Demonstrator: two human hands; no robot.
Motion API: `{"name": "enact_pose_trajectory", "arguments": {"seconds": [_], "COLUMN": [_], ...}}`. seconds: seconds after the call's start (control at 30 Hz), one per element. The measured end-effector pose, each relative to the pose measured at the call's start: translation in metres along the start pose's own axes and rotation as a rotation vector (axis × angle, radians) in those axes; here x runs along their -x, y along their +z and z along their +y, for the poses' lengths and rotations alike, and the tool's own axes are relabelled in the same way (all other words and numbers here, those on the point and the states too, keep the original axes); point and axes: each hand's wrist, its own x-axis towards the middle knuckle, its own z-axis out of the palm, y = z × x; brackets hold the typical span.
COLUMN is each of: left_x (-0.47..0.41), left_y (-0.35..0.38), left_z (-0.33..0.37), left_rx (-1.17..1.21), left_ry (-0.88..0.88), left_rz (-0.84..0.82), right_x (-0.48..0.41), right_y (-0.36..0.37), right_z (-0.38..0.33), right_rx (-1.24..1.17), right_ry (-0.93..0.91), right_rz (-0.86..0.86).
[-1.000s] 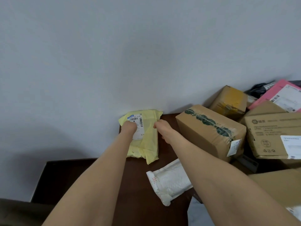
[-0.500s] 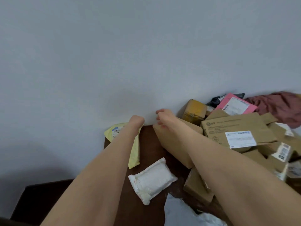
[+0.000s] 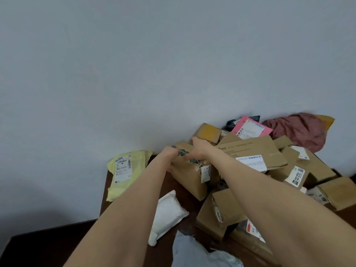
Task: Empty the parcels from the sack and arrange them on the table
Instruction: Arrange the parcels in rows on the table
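Note:
A brown cardboard box with green-printed tape (image 3: 189, 177) lies against the wall on the dark brown table (image 3: 173, 184). My left hand (image 3: 169, 155) grips its left end and my right hand (image 3: 199, 148) grips its far top edge. Left of it, a yellow padded parcel (image 3: 126, 173) with a white label leans against the wall, free of both hands. A white padded parcel (image 3: 166, 214) lies near the table's front, partly under my left forearm. The reddish sack (image 3: 299, 131) is crumpled at the far right against the wall.
A heap of several cardboard boxes (image 3: 256, 157) fills the table's right side, with a pink mailer (image 3: 251, 128) and a black bag (image 3: 231, 124) behind. A grey plastic mailer (image 3: 194, 251) lies at the front edge. The grey wall (image 3: 154, 74) borders the table's back.
Both hands left the yellow parcel, which now leans at the wall, and moved right onto the taped cardboard box. The view has swung right, showing the sack and more boxes.

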Motion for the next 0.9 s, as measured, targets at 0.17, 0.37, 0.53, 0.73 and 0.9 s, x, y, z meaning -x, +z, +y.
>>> {"name": "enact_pose_trajectory", "arguments": {"seconds": [0.17,0.37,0.53,0.73,0.9], "left_x": [-0.009,-0.019,-0.019,-0.021,-0.013], "left_y": [-0.002,-0.005,-0.012,-0.032,-0.05], "left_z": [-0.007,-0.011,-0.012,-0.01,-0.016], "left_rx": [0.0,0.113,0.158,0.275,0.306], "left_ry": [-0.115,-0.157,-0.117,0.007,0.015], "left_rz": [-0.047,-0.068,-0.035,0.1,0.251], "right_x": [-0.009,-0.017,-0.019,-0.024,-0.012], "right_y": [0.018,0.025,0.035,0.027,0.001], "right_z": [-0.002,-0.009,-0.01,-0.014,-0.015], "right_rx": [0.208,0.282,0.181,-0.254,-0.874], "right_ry": [0.053,0.094,0.114,0.168,0.134], "right_rz": [-0.06,-0.056,-0.025,0.019,0.03]}}
